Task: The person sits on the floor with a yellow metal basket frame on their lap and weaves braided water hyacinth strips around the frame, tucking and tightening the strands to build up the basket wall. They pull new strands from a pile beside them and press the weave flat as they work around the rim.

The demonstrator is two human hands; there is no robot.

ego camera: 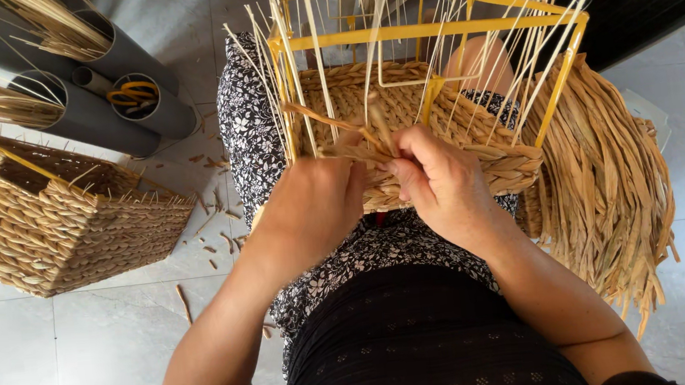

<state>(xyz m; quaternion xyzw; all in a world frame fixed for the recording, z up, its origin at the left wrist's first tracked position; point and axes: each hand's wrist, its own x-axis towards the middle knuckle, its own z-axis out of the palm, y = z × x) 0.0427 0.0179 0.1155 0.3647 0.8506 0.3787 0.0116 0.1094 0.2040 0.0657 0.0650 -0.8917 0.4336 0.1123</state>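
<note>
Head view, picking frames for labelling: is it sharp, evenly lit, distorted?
Head view: sharp on both hands, left hand and right hand, at the half-woven straw basket on its yellow wire frame; soft daylight, faint shadows on the pale tiled floor; wide-angle bending at the edges; no glare.

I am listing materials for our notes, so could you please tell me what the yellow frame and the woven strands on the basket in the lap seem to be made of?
Yellow box-shaped frame: probably painted metal rod, thin, straight and evenly coloured.
Tan woven strands: likely dried, twisted plant fibre, matte and uneven; both hands, left hand and right hand, pinch them.
</note>
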